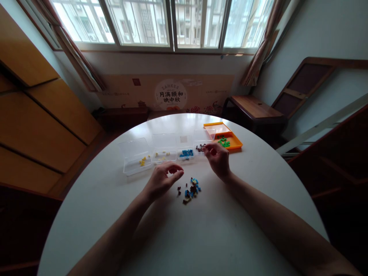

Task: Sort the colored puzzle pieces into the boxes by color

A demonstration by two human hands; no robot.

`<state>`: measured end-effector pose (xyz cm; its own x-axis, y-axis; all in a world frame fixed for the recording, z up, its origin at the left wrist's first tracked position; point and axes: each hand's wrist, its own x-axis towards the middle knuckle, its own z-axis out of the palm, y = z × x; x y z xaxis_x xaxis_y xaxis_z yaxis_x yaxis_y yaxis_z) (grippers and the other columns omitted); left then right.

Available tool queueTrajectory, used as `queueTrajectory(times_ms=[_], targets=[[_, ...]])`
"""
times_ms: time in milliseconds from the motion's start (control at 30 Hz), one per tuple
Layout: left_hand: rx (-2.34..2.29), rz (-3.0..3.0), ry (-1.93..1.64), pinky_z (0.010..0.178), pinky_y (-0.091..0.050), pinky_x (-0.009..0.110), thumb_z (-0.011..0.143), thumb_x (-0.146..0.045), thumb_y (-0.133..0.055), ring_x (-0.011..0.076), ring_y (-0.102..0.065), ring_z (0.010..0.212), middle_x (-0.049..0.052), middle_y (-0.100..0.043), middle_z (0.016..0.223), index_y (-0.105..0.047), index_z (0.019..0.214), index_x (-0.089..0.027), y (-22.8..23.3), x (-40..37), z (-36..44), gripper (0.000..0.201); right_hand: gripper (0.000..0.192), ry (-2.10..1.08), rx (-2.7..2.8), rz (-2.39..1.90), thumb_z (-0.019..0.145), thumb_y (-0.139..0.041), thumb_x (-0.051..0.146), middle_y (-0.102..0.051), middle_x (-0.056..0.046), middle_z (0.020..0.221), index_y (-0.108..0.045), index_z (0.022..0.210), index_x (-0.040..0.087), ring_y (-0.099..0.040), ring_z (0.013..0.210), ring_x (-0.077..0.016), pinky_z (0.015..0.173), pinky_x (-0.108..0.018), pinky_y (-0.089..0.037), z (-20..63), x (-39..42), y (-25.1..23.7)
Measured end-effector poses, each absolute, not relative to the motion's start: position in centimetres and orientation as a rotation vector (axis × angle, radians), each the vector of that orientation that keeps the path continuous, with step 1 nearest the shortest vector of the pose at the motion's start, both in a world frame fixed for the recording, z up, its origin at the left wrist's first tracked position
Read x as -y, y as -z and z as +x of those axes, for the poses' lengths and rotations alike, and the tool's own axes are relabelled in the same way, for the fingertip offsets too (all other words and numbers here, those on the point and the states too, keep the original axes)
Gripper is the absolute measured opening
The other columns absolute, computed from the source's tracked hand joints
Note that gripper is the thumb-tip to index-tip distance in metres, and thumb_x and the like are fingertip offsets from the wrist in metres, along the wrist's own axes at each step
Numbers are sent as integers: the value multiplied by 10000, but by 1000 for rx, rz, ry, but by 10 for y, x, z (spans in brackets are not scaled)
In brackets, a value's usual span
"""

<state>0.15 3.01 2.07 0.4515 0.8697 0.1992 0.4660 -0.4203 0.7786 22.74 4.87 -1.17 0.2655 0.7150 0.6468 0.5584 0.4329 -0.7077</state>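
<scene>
My right hand (pixel 217 158) is over the front of a clear box of small dark brown bricks (pixel 199 148). Its thumb and forefinger are pinched together, and whatever is between them is too small to make out. Loosely curved, my left hand (pixel 165 179) hovers over the table in front of the clear boxes, a small gap showing between thumb and forefinger with nothing visible in it. Between my hands lies a loose pile of blue, brown and tan bricks (pixel 192 188), with a few brown bricks (pixel 179 190) apart on its left.
Lidded clear boxes stand in a row: one with yellow bricks (pixel 143 161), one with pale yellow bricks (pixel 163 158), one with blue bricks (pixel 186 153). An orange case (pixel 237 142) with green bricks (pixel 224 142) sits at the right. All rest on a round white table (pixel 100 214).
</scene>
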Motion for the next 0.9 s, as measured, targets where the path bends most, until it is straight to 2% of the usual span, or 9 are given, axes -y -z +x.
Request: queueTrajectory(times_ms=[100, 200, 333, 433, 567, 667, 900], targets=[[-1043, 2340, -636, 781, -426, 319, 809, -301, -592, 181, -538, 800, 34, -612, 762, -675, 771, -182, -26, -28, -6, 150, 170, -197, 1286, -1329, 803, -628, 330, -645, -22, 697, -668, 797, 165, -542, 555, -133, 583, -273, -474, 242, -60, 16], [-1016, 2396, -542, 822, -416, 337, 772, -201, -556, 196, -516, 843, 31, -607, 797, -651, 765, -189, -28, -29, -13, 96, 216, -227, 1233, -1376, 803, -609, 348, -652, -35, 701, -684, 845, 149, -556, 560, -142, 578, -280, -477, 249, -65, 20], [-988, 2385, -454, 842, -409, 325, 657, -94, -499, 196, -501, 874, 21, -595, 819, -633, 755, -188, -28, -31, -18, 190, 211, -231, 1234, -1366, 799, -603, 341, -642, -31, 686, -684, 840, 151, -553, 553, -140, 577, -280, -478, 249, -64, 21], [-978, 2362, -368, 814, -418, 298, 637, -111, -504, 189, -501, 866, 17, -589, 818, -646, 757, -192, -28, -31, -17, 202, 191, -215, 1279, -1340, 803, -595, 328, -637, -25, 692, -682, 830, 160, -546, 554, -138, 581, -280, -478, 245, -61, 20], [-949, 2349, -288, 751, -420, 270, 683, -179, -575, 170, -513, 788, 11, -572, 723, -680, 747, -195, -29, -31, -14, 125, 149, -184, 1356, -1310, 812, -584, 289, -640, -21, 722, -678, 816, 174, -535, 565, -135, 593, -279, -475, 242, -58, 19], [-945, 2350, -274, 749, -418, 276, 711, -225, -631, 168, -524, 781, 19, -593, 724, -696, 718, -197, -29, -31, -12, 72, 127, -167, 1388, -1299, 810, -587, 272, -641, -18, 730, -674, 812, 179, -527, 563, -132, 597, -278, -473, 241, -56, 18], [-913, 2344, -357, 737, -429, 278, 792, -288, -611, 166, -533, 784, 39, -616, 756, -700, 725, -190, -22, -35, -10, 148, 97, -209, 1462, -1217, 819, -594, 244, -643, -14, 741, -669, 805, 185, -515, 554, -115, 578, -256, -465, 228, -48, 15]])
